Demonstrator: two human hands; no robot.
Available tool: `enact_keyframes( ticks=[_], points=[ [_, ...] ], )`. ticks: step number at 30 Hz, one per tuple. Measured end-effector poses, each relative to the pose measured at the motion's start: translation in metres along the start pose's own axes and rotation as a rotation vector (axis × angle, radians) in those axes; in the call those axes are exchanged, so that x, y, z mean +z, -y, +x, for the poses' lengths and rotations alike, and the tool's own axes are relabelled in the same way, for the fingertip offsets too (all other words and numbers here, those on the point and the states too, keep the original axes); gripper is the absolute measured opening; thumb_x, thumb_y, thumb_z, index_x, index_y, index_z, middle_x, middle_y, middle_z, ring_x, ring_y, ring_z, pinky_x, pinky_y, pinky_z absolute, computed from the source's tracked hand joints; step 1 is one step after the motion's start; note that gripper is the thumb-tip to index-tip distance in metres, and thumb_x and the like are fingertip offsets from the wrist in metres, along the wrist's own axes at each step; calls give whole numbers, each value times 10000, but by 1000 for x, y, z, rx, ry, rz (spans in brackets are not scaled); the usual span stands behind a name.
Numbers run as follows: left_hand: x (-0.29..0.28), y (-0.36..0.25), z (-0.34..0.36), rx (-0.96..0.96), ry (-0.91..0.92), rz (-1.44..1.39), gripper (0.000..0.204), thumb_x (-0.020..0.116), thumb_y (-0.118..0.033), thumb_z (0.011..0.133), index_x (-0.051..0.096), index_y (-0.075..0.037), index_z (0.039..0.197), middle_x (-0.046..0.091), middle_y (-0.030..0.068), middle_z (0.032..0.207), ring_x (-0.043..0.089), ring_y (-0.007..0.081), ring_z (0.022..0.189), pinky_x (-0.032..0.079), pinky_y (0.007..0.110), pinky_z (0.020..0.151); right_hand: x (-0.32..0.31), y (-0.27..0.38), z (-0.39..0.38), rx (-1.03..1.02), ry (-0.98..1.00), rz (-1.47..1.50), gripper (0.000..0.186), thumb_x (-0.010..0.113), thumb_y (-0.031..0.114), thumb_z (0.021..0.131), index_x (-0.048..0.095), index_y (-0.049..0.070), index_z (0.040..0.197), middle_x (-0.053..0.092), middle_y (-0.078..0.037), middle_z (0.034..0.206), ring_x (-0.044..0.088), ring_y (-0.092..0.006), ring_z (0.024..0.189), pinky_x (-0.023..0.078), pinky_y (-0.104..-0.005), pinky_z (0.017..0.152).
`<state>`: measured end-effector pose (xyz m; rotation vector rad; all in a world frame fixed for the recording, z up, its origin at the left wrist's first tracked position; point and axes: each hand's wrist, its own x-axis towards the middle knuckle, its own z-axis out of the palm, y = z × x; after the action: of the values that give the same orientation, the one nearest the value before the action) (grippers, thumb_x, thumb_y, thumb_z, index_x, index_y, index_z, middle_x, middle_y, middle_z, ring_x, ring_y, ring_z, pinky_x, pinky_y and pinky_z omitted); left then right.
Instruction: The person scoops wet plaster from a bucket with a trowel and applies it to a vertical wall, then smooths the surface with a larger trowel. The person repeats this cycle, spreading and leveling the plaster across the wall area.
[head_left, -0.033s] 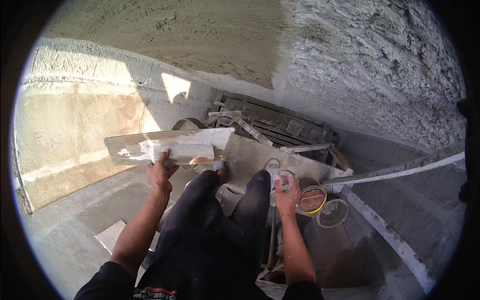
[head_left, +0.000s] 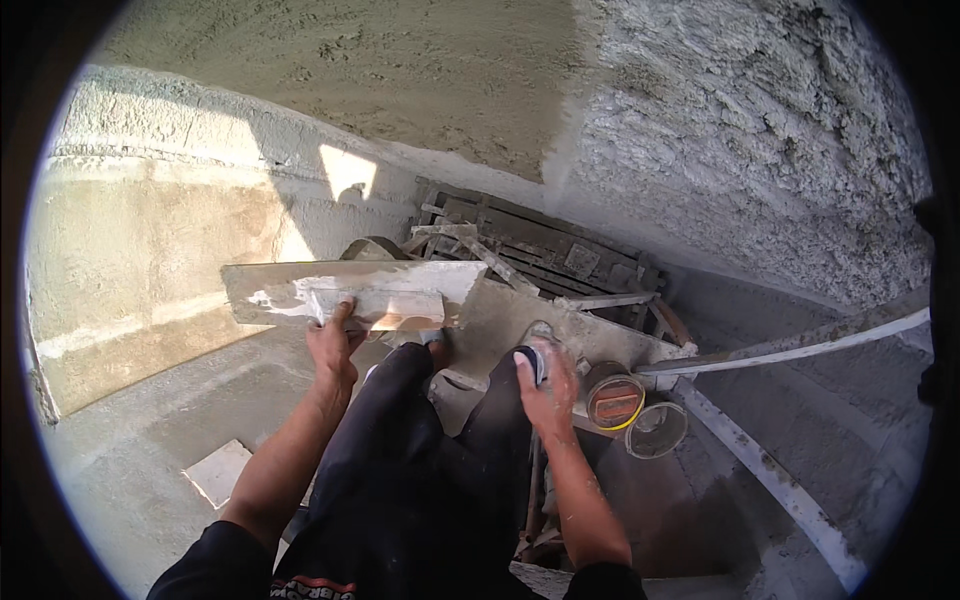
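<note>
My left hand [head_left: 333, 345] grips a long, flat plastering float [head_left: 400, 275] by the handle on its near face, thumb on top. Wet grey-white mortar smears that face, and the board lies crosswise beyond my knees. Over my right knee is my right hand [head_left: 548, 395], its fingers blurred by motion. A dark rounded patch with a pale rim shows beside its thumb; whether this is held or part of the trouser knee, I cannot tell. Just right of that hand stands a bucket [head_left: 615, 398] with a yellow rim and a reddish block-like thing inside.
Beside the bucket is a clear round container [head_left: 657, 430]. Pale beams [head_left: 770, 470] cross at the right. Slatted boards [head_left: 540, 235] lie below the wall, which is smooth wet plaster [head_left: 350, 80] at left and rough [head_left: 740, 150] at right. A flat square piece [head_left: 218, 472] lies lower left.
My right hand has moved left, over the right knee. The float in my left hand has shifted slightly right and its mortar-smeared face shows more.
</note>
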<state>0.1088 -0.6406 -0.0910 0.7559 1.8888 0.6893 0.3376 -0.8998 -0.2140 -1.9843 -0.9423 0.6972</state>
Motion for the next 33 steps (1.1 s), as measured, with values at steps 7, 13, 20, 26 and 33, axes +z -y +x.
enact_keyframes(
  ticks=[7,13,20,26,33],
  points=[
    [107,-21,-72,45,74,1,448,847,-130,759,541,14,1053,644,95,985,606,182,861,495,318,768,14,186,96,-291,66,-560,542,721,194,814,564,15,1301,518,-219,1360,523,-406,1206,415,-527,1005],
    [107,-93,-102,523,489,-83,511,823,-167,815,476,24,1138,651,176,1019,670,279,946,527,390,839,0,190,132,-280,-271,-541,480,699,208,849,578,-62,1227,614,-217,952,632,-406,841,512,-463,668],
    [1,-49,-16,731,559,-22,462,708,-81,911,454,4,1288,598,167,1174,626,272,1084,475,390,979,-70,294,220,-547,-1092,-92,547,819,141,824,507,-77,1217,569,-174,1083,629,-307,936,545,-445,759],
    [-128,83,97,389,504,515,582,691,-130,876,396,33,1351,604,292,1121,592,470,1037,478,471,923,-172,465,319,-727,-1269,-481,749,728,293,861,322,-56,1385,511,-286,1275,608,-375,1124,542,-476,901],
    [-196,171,133,319,378,671,597,694,-104,856,407,43,1358,587,285,1180,597,453,1067,475,471,931,-156,454,342,-509,-1367,-540,657,695,451,889,408,-57,1192,617,-273,1041,677,-377,955,572,-490,778]
  ],
)
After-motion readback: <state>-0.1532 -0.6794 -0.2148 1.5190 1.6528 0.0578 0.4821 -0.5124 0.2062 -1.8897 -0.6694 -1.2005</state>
